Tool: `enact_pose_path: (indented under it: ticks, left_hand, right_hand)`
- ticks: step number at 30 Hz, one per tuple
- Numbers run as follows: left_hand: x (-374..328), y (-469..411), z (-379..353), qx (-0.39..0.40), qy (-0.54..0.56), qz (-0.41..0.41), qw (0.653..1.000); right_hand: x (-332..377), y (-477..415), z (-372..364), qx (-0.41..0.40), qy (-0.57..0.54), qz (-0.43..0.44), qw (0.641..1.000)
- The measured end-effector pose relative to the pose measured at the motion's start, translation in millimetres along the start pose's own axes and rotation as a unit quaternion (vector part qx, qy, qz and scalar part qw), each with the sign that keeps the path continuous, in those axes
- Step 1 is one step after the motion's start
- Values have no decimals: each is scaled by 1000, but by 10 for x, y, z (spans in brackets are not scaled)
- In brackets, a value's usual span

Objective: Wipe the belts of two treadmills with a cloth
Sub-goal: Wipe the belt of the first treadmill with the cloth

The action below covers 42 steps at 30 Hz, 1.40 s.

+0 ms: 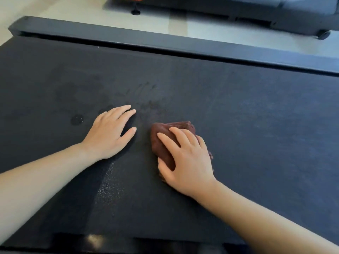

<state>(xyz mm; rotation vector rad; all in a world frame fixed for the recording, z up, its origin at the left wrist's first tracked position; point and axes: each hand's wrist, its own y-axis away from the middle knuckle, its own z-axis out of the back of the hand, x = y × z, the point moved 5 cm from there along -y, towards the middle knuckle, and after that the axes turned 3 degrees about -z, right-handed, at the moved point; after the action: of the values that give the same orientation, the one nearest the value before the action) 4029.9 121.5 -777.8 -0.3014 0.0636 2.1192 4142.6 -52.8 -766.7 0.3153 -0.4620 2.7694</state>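
Fingers (167,139) of the right hand (187,162) curled round the cloth (158,149); the left hand (108,132) lay flat, fingers straight, on the belt (238,125).

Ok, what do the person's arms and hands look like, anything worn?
Left hand and right hand are bare: no gloves, rings, watch or bracelets show. Nails look short and unpainted. The forearms are uncovered to the frame's edge, no sleeves in view.

— What is the person wearing?
— Only bare limbs show: the left hand (110,132) and right hand (187,162) are uncovered, and both forearms (36,184) are bare to the picture's edge.
— And the fingers (126,111)?
— Slim, with short, rounded nails.
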Motion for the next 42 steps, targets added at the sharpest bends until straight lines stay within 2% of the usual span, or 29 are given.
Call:
enact_pose_path:
  ticks: [5,8,12,17,25,30,35,42]
  left_hand:
    - [98,-178,-36,-39,17,36,998]
    - [120,-167,-63,-45,21,32,998]
    - [156,-171,-60,-55,30,34,997]
    - [165,-190,-62,-53,37,43,997]
    - [170,-175,-64,-59,42,49,996]
    - [191,-183,-77,-55,34,40,997]
    - [187,-187,-92,-60,23,30,997]
    - [204,-144,-93,-54,47,8,997]
  right_hand:
    - [-49,-179,-36,-24,-1,-29,999]
    - [-87,-630,-165,-27,17,-59,998]
    - [-269,-1498,-405,10,43,-88,995]
    - [-527,-2418,-624,5,52,-110,993]
    - [-802,-3153,-759,6,61,-118,991]
    - [-520,-2609,-682,22,64,-86,994]
    - [-130,-1380,-411,16,45,-70,996]
    - [407,268,-26,-26,28,-99,994]
